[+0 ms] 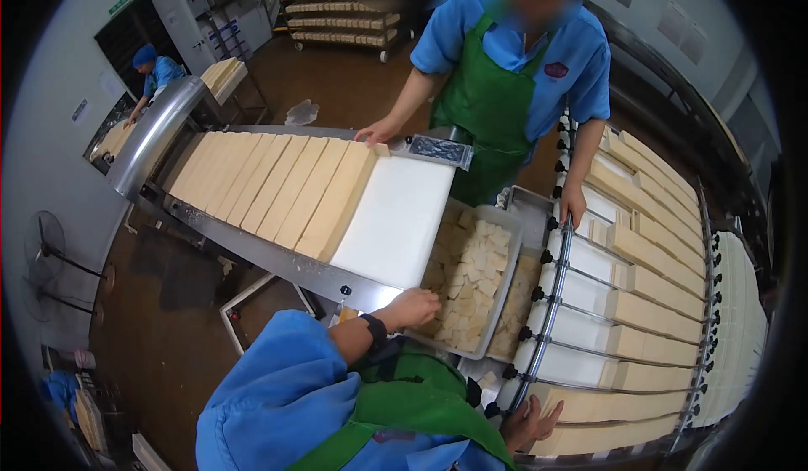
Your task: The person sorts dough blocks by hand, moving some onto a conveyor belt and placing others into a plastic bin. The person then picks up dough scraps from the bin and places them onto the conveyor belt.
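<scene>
My left hand (pixel 410 309), below a dark wristband, has its fingers curled at the near corner of the white conveyor belt (pixel 396 218), beside a bin (pixel 505 303) of pale offcuts (pixel 475 273). Its fingertips point down, and I cannot tell whether anything is in them. On that belt lies a row of long cream-coloured slabs (pixel 337 206). My right hand (pixel 530 425) is open, fingers spread, at the near end of a pale strip (pixel 606 408) on the second conveyor. Metal guide rods (pixel 581 349) divide the strips there into lanes.
Across from me a co-worker in a green apron (pixel 497 92) has one hand (pixel 380 130) by the slabs and the other (pixel 573 204) on the metal rail (pixel 551 303). A loaded rack (pixel 337 8) stands behind. Another person (pixel 156 71) works at the far left.
</scene>
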{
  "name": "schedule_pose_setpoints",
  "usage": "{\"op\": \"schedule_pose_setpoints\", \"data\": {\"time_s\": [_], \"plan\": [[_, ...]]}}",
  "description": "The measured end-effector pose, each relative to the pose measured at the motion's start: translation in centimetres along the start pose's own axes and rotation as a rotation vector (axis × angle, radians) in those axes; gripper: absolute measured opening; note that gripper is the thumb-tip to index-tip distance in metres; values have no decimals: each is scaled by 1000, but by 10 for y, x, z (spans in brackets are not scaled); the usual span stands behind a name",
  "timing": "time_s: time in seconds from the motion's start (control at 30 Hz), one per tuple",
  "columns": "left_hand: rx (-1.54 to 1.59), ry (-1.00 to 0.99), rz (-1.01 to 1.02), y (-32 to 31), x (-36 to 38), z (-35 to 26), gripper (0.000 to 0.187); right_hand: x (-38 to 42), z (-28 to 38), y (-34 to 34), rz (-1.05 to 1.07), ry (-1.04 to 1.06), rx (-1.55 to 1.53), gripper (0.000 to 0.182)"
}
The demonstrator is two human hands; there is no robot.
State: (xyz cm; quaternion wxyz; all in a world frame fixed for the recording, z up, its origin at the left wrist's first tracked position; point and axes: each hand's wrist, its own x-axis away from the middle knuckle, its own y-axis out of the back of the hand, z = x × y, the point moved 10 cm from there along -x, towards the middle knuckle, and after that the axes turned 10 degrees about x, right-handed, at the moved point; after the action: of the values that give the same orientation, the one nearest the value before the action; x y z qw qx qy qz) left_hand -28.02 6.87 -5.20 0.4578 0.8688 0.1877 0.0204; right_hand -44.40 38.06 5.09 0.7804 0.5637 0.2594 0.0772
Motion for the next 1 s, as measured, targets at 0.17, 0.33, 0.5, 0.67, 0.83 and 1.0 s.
{"op": "schedule_pose_setpoints", "data": {"time_s": [0.17, 0.33, 0.5, 0.67, 0.83, 1.0], "plan": [[27, -23, -34, -2, 2, 2, 8, 1, 3, 3, -63, 79, 83, 21], [4, -36, -27, 1, 2, 1, 9, 2, 0, -1, -39, 34, 163, 22], [4, -18, -16, 7, -2, 4, 8, -1, 4, 1, -42, 48, 158, 20], [4, -54, -57, 3, 5, 3, 9, 2, -7, -4, -34, 44, 194, 21], [14, -67, -68, 3, 6, 2, 10, 3, -1, -5, -103, 200, 170, 22], [32, -55, -62, 6, 8, -1, 8, 1, 17, 1, -116, 310, 191, 25]]}}
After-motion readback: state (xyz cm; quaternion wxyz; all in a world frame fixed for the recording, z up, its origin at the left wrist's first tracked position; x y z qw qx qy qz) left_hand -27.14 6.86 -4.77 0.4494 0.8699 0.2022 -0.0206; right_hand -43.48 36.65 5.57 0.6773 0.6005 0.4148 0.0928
